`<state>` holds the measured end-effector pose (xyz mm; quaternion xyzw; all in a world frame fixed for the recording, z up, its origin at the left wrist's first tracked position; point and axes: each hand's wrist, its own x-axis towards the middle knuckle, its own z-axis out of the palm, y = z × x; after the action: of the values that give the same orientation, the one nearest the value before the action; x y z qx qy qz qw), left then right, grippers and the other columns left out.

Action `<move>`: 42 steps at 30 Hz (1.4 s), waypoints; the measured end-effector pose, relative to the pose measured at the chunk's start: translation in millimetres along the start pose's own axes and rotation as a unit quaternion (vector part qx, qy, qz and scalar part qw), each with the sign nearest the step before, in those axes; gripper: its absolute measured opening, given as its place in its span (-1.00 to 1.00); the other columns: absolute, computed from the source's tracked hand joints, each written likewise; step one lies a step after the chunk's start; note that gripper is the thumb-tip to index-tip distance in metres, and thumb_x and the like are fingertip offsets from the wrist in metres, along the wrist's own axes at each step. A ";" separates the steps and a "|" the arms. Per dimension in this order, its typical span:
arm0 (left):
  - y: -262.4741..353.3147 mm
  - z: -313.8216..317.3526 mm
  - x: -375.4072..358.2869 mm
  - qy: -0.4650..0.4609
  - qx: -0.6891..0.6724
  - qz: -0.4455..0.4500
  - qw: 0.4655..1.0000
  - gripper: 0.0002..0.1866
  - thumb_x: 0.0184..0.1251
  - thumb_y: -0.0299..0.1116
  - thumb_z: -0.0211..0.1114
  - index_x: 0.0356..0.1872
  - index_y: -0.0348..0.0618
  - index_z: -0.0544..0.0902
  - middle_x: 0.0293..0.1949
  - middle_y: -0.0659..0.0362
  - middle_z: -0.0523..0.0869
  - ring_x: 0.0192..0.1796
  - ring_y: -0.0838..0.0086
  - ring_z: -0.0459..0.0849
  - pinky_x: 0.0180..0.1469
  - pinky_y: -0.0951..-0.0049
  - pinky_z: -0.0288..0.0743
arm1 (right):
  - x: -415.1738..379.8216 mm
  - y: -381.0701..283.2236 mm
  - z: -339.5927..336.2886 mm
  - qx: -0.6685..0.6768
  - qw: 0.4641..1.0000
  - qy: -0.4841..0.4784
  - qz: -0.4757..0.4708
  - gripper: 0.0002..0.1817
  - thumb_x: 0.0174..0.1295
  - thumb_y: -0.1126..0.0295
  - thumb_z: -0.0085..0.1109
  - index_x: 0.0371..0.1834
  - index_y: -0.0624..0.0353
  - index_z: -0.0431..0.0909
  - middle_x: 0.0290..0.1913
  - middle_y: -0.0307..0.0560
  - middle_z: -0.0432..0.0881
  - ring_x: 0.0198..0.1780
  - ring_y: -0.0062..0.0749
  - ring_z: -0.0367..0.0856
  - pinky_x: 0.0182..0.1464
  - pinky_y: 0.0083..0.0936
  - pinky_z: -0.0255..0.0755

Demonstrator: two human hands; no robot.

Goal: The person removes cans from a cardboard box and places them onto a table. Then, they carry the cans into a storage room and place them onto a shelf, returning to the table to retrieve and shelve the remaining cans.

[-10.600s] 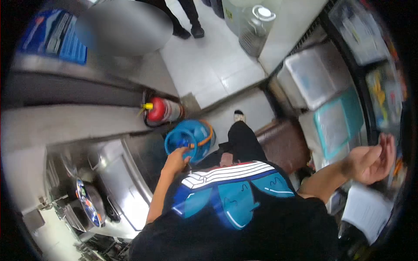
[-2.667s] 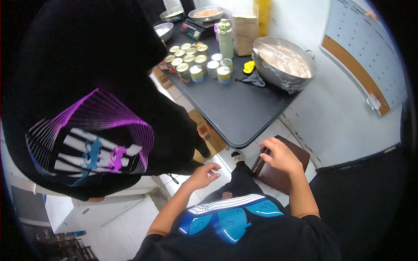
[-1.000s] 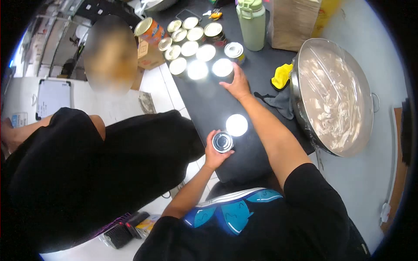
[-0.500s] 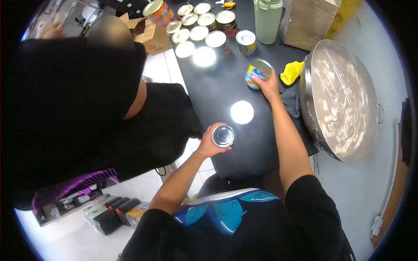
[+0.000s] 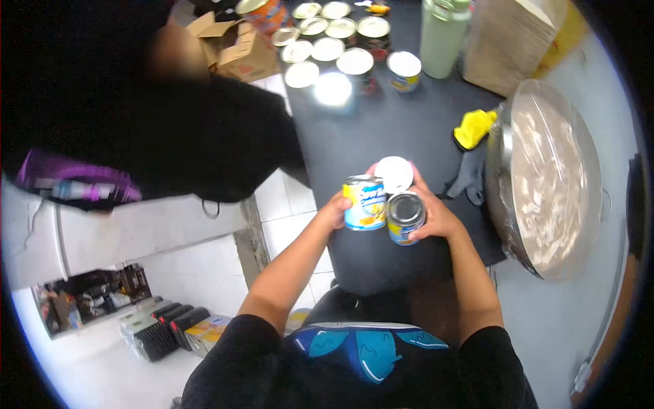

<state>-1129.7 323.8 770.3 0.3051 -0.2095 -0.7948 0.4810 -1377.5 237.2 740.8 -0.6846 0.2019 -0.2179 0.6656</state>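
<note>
Two tin cans are held side by side over the near part of the black table (image 5: 368, 262). My left hand (image 5: 332, 210) is closed round a can (image 5: 364, 204) with a yellow, white and blue label, tilted so that its printed side faces me. In my right hand (image 5: 436, 215) is a smaller-looking can (image 5: 407, 217) with a blue and yellow label, its grey metal end turned up. The two cans meet or overlap at their sides. Right behind them lies a white round disc (image 5: 394, 173), with fingertips at its edges.
Several cans (image 5: 328, 49) stand grouped at the back, one yellow-labelled can (image 5: 404, 71) apart. Beyond are a green flask (image 5: 443, 41) and a cardboard box (image 5: 507, 48). A plastic-wrapped metal pan (image 5: 545, 184) and yellow cloth (image 5: 475, 128) are right. A person in black (image 5: 204, 150) stands left.
My right hand has brought its can towards me, beside the left one. My left hand has raised and tilted its can. The person at left has shifted, and the view has moved slightly.
</note>
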 end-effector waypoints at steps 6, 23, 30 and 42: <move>24.1 -15.8 -2.8 -0.013 0.080 0.020 0.996 -0.15 -0.12 -0.03 0.50 0.19 -0.30 0.39 0.05 0.05 0.60 0.10 0.34 0.58 0.18 0.32 0.44 | 28.3 -33.9 15.5 0.265 0.961 0.053 0.065 0.09 -0.42 0.25 0.55 0.33 0.21 0.18 0.28 0.03 0.34 0.31 -0.24 0.32 0.33 -0.32 0.17; -130.1 -60.8 -496.9 0.310 -0.178 0.220 0.908 -0.33 0.12 -0.18 0.36 0.24 -0.18 0.34 0.11 0.05 0.56 0.12 0.25 0.57 0.17 0.19 0.46 | 8.1 -52.3 453.9 0.319 0.849 -0.286 0.309 -0.32 0.04 0.35 0.34 0.23 0.26 0.24 0.06 0.01 0.54 0.04 -0.25 0.58 0.09 -0.32 0.49; -149.5 -52.6 -644.2 0.351 -0.236 0.411 0.807 -0.42 0.19 -0.12 0.30 0.18 -0.15 0.40 -0.05 0.08 0.65 -0.11 0.31 0.69 -0.21 0.27 0.63 | 54.1 -112.2 626.7 0.220 0.792 -0.456 0.340 -0.35 0.05 0.33 0.34 0.19 0.25 0.27 0.02 0.01 0.56 0.00 -0.28 0.60 0.05 -0.31 0.52; -95.7 -196.7 -754.1 0.333 -0.285 0.522 0.731 -0.37 0.14 -0.23 0.32 0.21 -0.25 0.36 0.11 0.05 0.55 0.14 0.23 0.55 0.22 0.16 0.41 | 189.0 -125.4 814.2 0.163 0.770 -0.501 0.360 -0.42 0.04 0.38 0.36 0.15 0.22 0.36 -0.04 -0.04 0.60 -0.02 -0.36 0.60 0.03 -0.35 0.51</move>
<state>-790.8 1032.1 781.3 0.2418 0.0738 -0.2880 0.9237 -761.8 804.5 856.3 -0.4549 0.0326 0.3822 0.8037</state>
